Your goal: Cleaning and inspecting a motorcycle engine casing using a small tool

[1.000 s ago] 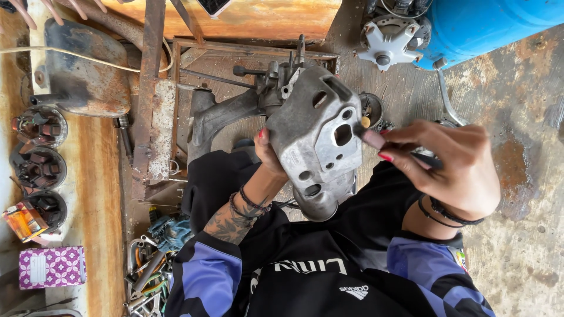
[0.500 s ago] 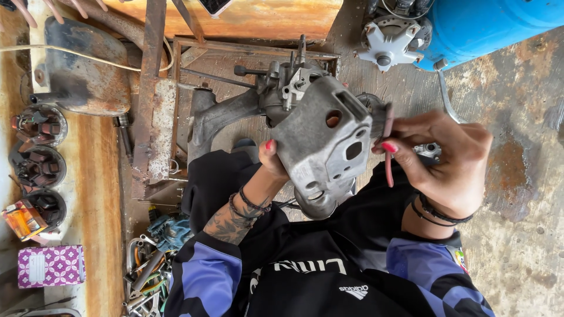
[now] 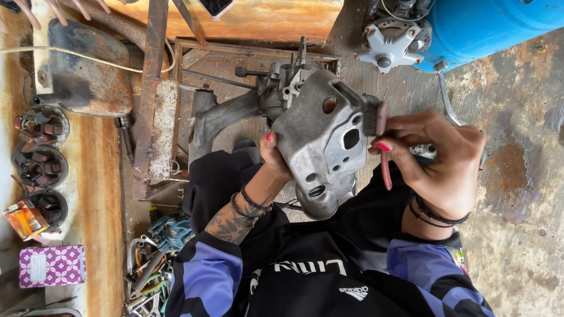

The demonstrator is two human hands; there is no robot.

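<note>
Left hand grasps a grey cast-metal engine casing from beneath, above the lap. Right hand pinches a red-handled tool against the casing's right edge.

The left hand is mostly hidden behind the grey engine casing; its fingers cannot be seen. The blue tank is cut off by the top edge. The tool pile runs off the bottom edge.
</note>
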